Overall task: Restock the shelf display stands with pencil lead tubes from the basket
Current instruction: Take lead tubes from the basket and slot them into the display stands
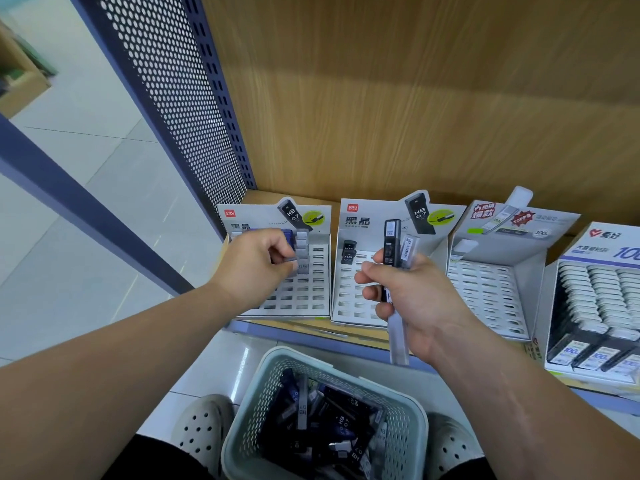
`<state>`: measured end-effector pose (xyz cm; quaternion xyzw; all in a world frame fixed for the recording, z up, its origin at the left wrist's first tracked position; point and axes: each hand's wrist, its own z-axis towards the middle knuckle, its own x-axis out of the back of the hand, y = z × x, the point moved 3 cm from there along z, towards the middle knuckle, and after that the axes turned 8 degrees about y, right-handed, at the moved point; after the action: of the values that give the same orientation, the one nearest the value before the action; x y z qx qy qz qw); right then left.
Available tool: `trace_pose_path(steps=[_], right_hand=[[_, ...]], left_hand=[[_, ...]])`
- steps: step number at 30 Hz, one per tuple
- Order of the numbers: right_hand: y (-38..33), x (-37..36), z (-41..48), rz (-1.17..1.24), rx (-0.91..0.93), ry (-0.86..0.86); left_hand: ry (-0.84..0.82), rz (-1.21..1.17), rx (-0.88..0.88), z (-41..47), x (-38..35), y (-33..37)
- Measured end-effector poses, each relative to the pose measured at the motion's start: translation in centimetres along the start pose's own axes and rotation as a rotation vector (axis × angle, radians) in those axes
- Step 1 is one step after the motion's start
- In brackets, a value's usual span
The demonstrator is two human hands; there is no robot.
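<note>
My left hand (258,263) hovers over the left display stand (313,289) and pinches a grey lead tube (289,259) beside the tubes slotted in its upper rows. My right hand (403,296) grips a bundle of lead tubes (393,251), one black and two clear, in front of the middle display stand (349,299). That stand holds two black tubes (349,251) in its top left slots. The pale green basket (405,424) sits on the floor below, with several dark and grey tubes inside.
A third stand (491,289) with open slots stands to the right, then a full box of white-capped tubes (599,306). A perforated blue side panel (180,98) closes the shelf on the left. My two shoes (204,427) flank the basket.
</note>
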<state>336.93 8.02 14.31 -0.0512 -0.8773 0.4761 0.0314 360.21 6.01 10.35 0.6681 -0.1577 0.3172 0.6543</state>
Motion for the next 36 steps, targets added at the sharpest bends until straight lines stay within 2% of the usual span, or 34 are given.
trace_pose_path(steps=[3, 15, 25, 29, 31, 34, 36], right_hand=[[-0.2, 0.5, 0.0, 0.011, -0.012, 0.004], [-0.4, 1.2, 0.0, 0.042, -0.029, -0.002], [-0.2, 1.3, -0.2, 0.035, -0.064, -0.073], [-0.2, 1.0, -0.5, 0.003, -0.102, -0.16], [0.0, 0.6, -0.8, -0.033, -0.13, -0.24], [0.3, 0.1, -1.3, -0.088, -0.152, -0.33], [0.4, -0.2, -1.4, -0.123, -0.151, -0.356]], left_hand=[[0.016, 0.028, 0.007, 0.4, -0.1, -0.1], [-0.088, 0.3, -0.186, 1.1, -0.7, 1.0], [-0.115, 0.474, -0.495, 0.5, -1.6, 1.6], [-0.116, 0.528, -0.479, 0.5, -1.4, 2.1], [-0.102, 0.444, -0.403, 0.6, -1.2, 3.1], [-0.205, -0.122, -0.057, 0.2, -0.7, 5.7], [-0.337, -0.325, 0.047, -0.6, -0.7, 7.3]])
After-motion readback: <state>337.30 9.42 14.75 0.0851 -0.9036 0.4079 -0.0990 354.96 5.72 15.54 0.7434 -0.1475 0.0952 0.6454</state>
